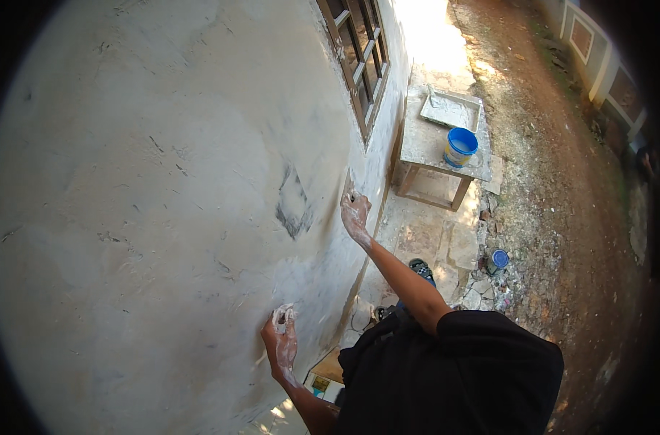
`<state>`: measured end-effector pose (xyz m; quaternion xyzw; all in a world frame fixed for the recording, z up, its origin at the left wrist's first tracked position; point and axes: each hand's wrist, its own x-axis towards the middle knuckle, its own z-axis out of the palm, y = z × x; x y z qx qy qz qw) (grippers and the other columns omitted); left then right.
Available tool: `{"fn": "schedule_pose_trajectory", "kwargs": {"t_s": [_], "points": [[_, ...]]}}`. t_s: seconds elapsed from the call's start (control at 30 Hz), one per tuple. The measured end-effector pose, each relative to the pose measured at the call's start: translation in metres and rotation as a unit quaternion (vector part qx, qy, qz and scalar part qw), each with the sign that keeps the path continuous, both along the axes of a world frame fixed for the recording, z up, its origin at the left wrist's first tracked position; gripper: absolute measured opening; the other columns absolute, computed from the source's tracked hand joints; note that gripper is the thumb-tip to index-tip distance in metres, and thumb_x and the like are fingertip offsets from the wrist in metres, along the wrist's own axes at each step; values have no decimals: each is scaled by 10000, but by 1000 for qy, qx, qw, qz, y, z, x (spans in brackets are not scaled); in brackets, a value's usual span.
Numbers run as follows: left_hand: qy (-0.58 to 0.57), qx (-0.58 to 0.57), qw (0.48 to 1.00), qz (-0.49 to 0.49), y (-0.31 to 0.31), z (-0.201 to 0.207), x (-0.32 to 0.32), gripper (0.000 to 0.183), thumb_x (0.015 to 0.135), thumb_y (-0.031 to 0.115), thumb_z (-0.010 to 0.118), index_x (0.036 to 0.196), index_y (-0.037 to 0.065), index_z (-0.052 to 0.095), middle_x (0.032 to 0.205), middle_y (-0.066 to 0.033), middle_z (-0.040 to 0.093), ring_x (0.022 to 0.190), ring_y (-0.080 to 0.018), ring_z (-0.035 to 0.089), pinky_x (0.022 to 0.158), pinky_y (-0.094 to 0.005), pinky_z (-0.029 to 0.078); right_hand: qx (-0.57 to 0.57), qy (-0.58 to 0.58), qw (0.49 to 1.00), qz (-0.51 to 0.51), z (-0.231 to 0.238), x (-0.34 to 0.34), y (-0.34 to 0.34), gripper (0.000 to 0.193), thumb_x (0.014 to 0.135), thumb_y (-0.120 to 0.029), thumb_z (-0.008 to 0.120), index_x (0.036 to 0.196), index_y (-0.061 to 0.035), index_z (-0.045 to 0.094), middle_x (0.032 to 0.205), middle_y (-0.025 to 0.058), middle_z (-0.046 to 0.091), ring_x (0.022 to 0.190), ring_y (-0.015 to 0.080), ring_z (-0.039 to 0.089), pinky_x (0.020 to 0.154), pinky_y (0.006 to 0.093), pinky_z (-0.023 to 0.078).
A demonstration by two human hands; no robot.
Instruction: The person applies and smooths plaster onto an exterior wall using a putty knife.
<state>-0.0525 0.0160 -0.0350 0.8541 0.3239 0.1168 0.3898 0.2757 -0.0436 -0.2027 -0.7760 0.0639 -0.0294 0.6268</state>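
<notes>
My right hand (355, 214), smeared with white paste, is raised at the wall beneath the window. Its fingers are closed on a flat scraper (347, 181), whose thin blade shows above the knuckles close to the wall. Lower and to the left, my left hand (277, 344) is curled around something coated in white paste, its shape too covered to name. The pale plastered wall (170, 239) fills the left side, with rough nicks and smooth patches. A dark diamond-shaped mark (293, 203) stands out on it, left of my right hand.
A window with a wooden frame (362, 69) is set in the wall. Ahead, a wooden table (420, 141) bears a white-smeared tray (449, 110) and a blue-rimmed bucket (460, 147). A blue-lidded can (499, 259) stands among rubble beside the dirt path (562, 217).
</notes>
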Motion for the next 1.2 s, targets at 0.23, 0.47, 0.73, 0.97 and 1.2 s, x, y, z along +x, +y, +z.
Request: {"fn": "schedule_pose_trajectory", "kwargs": {"t_s": [0.23,0.47,0.73,0.97,1.2], "points": [[6,-7,1000,10,-3,3,2,207,884,74,580,1051,-33,639,939,-171,682,821,-270,637,800,-347,481,-15,-109,991,-81,-12,120,-23,261,838,-153,579,976,51,666,721,268,625,729,391,631,729,468,473],[-4,-32,999,13,3,-9,0,201,871,54,579,1041,-32,644,943,-165,685,834,-250,644,802,-339,484,19,-93,992,84,24,63,-2,387,848,-146,590,1177,57,607,634,248,613,526,314,580,590,435,464],[9,-33,999,-9,-2,-2,16,204,868,52,580,1043,-28,649,948,-160,688,846,-266,647,807,-348,485,79,-294,951,55,57,-82,13,273,840,-114,607,1058,50,615,879,241,644,732,312,641,697,392,497],[17,-28,999,-9,-2,-6,19,207,871,71,592,1038,-36,651,945,-179,683,830,-291,642,796,-371,483,100,-134,962,216,98,-160,2,386,775,-65,695,1136,44,614,1031,190,677,940,243,673,831,314,518],[16,-56,998,12,2,-22,7,217,872,91,593,1036,-38,650,948,-187,679,840,-294,648,797,-369,484,107,-158,955,227,108,-180,-17,305,783,-64,671,1056,59,608,869,149,661,733,203,630,657,326,504]]}}
